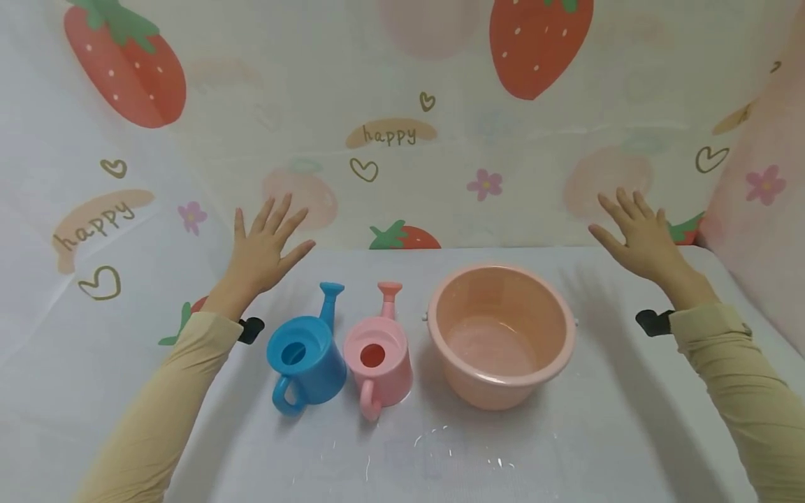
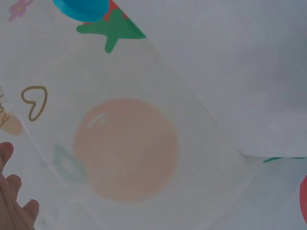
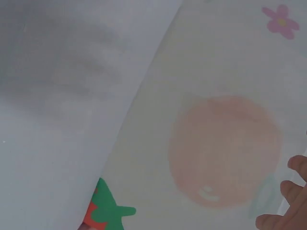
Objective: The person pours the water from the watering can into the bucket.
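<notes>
My left hand (image 1: 260, 250) is raised at the left with its fingers spread, holding nothing. At the right, my right hand (image 1: 644, 241) is held up the same way, fingers spread apart. Nearest the left hand stands a blue watering can (image 1: 308, 360), its spout pointing to the back and its handle to the front. Close beside it is a pink watering can (image 1: 379, 360), turned the same way. A round pink bucket (image 1: 499, 391) stands upright between the cans and the right hand. In each wrist view only some fingertips show at the lower edge.
White sheeting covers the tabletop (image 1: 302, 461), with small shiny marks in front of the bucket. A printed curtain (image 1: 534, 140) with strawberries, hearts and flowers rises behind it and wraps round both sides. Dark wrist straps (image 1: 251, 330) show at the cuffs.
</notes>
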`<state>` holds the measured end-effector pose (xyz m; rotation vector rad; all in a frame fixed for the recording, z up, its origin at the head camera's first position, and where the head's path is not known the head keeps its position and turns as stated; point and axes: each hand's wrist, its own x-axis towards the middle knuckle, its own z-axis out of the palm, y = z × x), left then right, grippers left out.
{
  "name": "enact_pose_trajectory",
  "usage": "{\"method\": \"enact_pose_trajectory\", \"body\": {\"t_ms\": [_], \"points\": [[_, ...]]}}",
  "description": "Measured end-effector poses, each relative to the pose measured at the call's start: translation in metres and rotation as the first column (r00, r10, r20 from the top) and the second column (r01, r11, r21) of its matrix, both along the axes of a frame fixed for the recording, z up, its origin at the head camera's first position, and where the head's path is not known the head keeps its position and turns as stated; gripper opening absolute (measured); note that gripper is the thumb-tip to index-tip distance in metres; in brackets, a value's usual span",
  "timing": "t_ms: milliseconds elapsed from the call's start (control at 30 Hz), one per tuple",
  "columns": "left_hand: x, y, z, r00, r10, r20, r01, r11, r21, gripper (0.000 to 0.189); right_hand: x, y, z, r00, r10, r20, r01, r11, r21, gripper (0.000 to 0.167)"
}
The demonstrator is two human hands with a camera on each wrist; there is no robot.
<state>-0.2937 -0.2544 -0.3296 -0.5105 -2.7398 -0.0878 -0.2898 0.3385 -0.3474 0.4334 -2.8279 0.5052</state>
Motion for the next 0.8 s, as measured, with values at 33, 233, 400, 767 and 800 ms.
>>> {"method": "enact_pose_trajectory", "body": {"t_ms": [33,233,400,767,800], "points": [[0.003,-0.001,0.0,1.0,0.001,0.001,-0.001,1.0,0.017,0.064,0.002,-0.001,0.001,1.0,0.006,-0.005,-0.006,1.0,-0.01,0.063],[0.019,-0.002,0.001,1.0,-0.002,0.005,0.001,0.996,0.094,0.065,0.011,-0.009,0.004,1.0,0.023,-0.018,-0.024,0.998,-0.063,0.062],[0.031,-0.001,-0.002,1.0,-0.004,0.004,0.003,0.993,0.121,0.066,0.017,-0.016,0.005,0.999,0.041,-0.02,-0.043,0.992,-0.116,0.062],[0.051,0.004,-0.009,0.999,-0.002,-0.05,0.012,0.981,0.192,0.067,0.035,-0.035,0.003,0.994,0.095,-0.059,-0.103,0.982,-0.16,0.06],[0.053,0.005,-0.008,0.998,-0.004,-0.056,0.015,0.98,0.197,0.067,0.037,-0.037,0.003,0.993,0.097,-0.06,-0.106,0.982,-0.158,0.06]]}}
